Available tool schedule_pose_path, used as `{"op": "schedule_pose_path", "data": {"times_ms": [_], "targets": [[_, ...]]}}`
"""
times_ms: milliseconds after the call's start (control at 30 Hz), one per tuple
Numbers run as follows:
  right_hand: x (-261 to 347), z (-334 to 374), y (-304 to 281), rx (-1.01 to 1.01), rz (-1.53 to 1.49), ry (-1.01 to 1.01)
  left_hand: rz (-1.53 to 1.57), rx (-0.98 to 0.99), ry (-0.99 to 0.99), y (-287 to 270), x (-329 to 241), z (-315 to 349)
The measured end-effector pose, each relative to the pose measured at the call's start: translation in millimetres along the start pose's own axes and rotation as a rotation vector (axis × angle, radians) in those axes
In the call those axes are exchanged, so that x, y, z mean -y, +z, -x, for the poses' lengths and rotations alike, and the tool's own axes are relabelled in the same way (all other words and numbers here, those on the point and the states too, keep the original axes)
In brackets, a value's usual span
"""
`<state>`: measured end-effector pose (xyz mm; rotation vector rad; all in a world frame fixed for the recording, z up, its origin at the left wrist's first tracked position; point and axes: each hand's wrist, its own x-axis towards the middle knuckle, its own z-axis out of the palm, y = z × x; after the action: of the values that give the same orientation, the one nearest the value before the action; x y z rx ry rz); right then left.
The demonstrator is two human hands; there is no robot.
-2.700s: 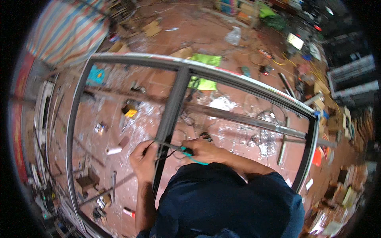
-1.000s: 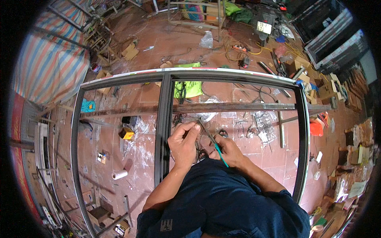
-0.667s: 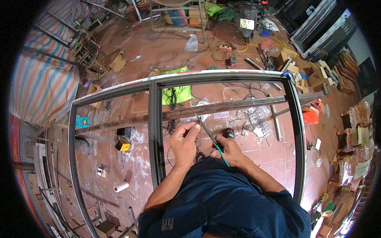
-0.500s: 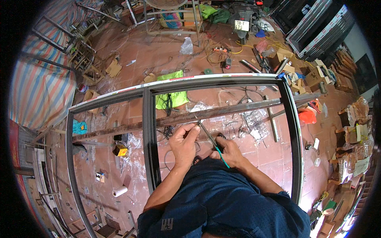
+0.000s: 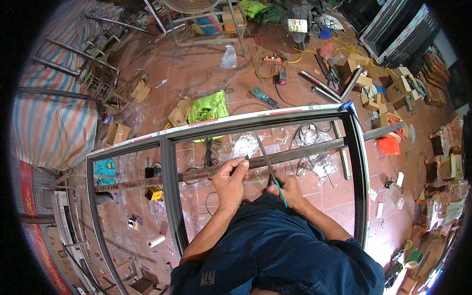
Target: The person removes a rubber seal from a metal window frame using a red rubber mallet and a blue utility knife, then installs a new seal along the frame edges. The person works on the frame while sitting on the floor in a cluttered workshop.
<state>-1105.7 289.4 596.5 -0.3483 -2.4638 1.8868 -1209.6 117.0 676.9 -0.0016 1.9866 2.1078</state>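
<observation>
My right hand (image 5: 291, 191) is wrapped around a pair of scissors (image 5: 266, 156) with long dark blades and a green handle. The blades point up and away from me and look closed or nearly so. To their left, my left hand (image 5: 228, 187) pinches a small black piece (image 5: 247, 158) between thumb and fingertips. The piece is apart from the blades, and its exact kind is too small to tell. Both hands are over a large dark window or door frame (image 5: 170, 196) with a middle bar and white-and-red tape along its outer edges.
A long rusty beam (image 5: 282, 156) runs beneath the frame. On the tiled floor lie a green angle grinder (image 5: 264, 97), a bright green bag (image 5: 209, 105), cables and cardboard boxes (image 5: 400, 89). A striped sheet (image 5: 54, 128) hangs at the left; taped frames (image 5: 400, 37) lean at the far right.
The scissor blades have come away from the small piece in my left hand, and more space lies between the two. My view has shifted, so the frame appears tilted differently.
</observation>
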Motion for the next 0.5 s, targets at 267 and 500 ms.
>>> {"op": "schedule_pose_path", "data": {"times_ms": [267, 500], "targets": [[-21, -31, -98, -0.194, 0.232, 0.142, 0.037, 0.01, -0.16, 19, 40, -45], [-20, -37, -189, -0.517, 0.599, 0.062, -1.542, -0.031, 1.282, -247, -40, -64]]}}
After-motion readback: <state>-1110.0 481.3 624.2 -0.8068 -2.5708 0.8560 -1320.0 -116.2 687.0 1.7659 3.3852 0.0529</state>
